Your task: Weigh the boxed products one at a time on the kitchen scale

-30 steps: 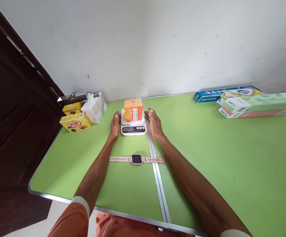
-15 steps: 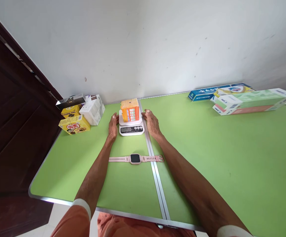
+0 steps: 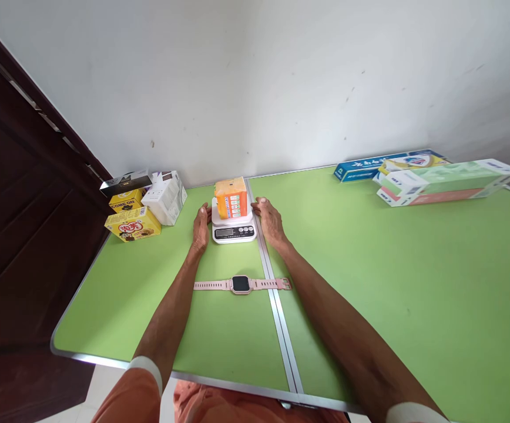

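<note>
An orange box [image 3: 231, 198] stands on a small white kitchen scale [image 3: 234, 228] at the far middle of the green table [image 3: 369, 264]. My left hand [image 3: 201, 226] lies flat on the table just left of the scale, fingers stretched out toward it. On the other side, my right hand [image 3: 270, 221] rests with fingers extended, their tips close to the scale's platform beside the box. Neither hand holds anything. A pink smartwatch [image 3: 241, 284] lies flat between my forearms, nearer to me.
Yellow snack boxes [image 3: 132, 223], a white box [image 3: 165, 196] and a dark box [image 3: 126, 181] sit at the far left corner. Long blue and green cartons [image 3: 431, 176] lie at the far right. A metal seam [image 3: 275, 305] runs down the table. A dark wooden door is at left.
My hands have stayed on either side of the scale. The view has shifted slightly; nothing on the table has moved.
</note>
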{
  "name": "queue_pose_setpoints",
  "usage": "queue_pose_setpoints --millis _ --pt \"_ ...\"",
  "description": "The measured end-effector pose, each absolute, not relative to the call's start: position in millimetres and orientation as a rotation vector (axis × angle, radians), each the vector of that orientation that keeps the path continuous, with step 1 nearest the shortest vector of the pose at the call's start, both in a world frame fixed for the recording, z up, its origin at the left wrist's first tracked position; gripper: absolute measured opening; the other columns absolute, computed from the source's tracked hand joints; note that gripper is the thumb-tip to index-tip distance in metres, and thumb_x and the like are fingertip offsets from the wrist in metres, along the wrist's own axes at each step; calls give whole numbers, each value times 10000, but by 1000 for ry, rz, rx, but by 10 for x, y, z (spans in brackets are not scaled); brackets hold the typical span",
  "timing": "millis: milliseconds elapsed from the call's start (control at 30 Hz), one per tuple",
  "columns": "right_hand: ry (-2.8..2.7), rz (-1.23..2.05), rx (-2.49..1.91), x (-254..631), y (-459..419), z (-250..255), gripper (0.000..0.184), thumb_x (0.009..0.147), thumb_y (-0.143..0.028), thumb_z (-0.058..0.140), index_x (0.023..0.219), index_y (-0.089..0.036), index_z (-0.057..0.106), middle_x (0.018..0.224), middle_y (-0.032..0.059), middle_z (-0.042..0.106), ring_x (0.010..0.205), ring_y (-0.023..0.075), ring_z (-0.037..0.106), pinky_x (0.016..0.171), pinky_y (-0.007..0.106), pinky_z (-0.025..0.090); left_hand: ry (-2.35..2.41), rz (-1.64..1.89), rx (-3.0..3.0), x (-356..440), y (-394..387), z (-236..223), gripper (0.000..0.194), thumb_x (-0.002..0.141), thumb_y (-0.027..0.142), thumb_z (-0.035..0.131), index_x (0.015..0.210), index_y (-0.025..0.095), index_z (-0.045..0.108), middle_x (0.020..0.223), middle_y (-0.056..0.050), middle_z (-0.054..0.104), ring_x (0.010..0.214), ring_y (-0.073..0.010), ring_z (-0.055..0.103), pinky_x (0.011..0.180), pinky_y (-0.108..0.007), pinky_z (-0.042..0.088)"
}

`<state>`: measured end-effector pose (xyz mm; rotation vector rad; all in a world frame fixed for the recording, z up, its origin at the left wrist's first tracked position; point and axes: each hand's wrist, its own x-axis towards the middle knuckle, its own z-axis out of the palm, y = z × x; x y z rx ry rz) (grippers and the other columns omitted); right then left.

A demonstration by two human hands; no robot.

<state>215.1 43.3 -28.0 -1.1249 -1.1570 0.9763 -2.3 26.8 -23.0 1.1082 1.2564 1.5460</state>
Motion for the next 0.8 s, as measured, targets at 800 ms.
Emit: queue_pose_setpoints --millis 800 --pt "-1216 974 -1154 2172 420 -279 962 857 -1110 360 1149 -293 775 1132 130 823 1205 387 764 1221 610 557 1286 1527 1169 -38 245 -205 1081 898 1010 549 1595 188 638 1617 -217 690 1590 -399 605 1353 -548 462"
